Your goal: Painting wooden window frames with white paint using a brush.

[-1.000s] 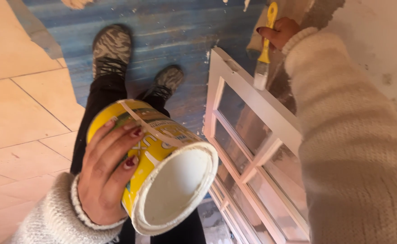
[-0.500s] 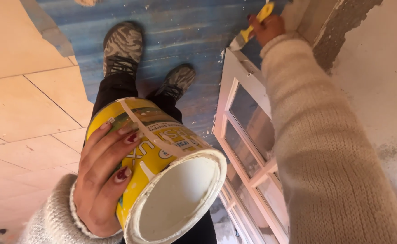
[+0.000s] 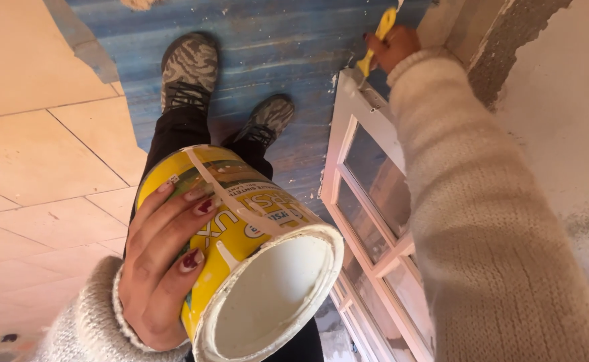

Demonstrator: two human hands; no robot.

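Compared with a second ago, the right arm has stretched further out and the right hand (image 3: 396, 47) now sits higher and farther from the camera, at the far top corner of the window frame (image 3: 348, 144); the paint can (image 3: 241, 248) has also tipped a little more toward the viewer.

The right hand has its fingers closed around the yellow handle of a paintbrush (image 3: 375, 41). The brush's long axis slants down and to the left from the hand, with its bristle end touching the white top rail of the frame (the bristles themselves are too small to make out clearly). The frame, white-painted wood with several glass panes, leans against a rough plaster wall (image 3: 562, 134) on the right. This hand is the one at the frame; the other is well apart from it.

The left hand (image 3: 160, 268) grips the yellow can from the side, fingers spread and curled around its wall, nails painted dark red. The can is tilted, open mouth facing the camera, its inside coated in white paint; no lid is on it, and how much liquid remains cannot be told.

Below, two patterned shoes (image 3: 190, 70) stand on a blue sheet (image 3: 274, 40) laid over pale floor tiles (image 3: 39, 147).
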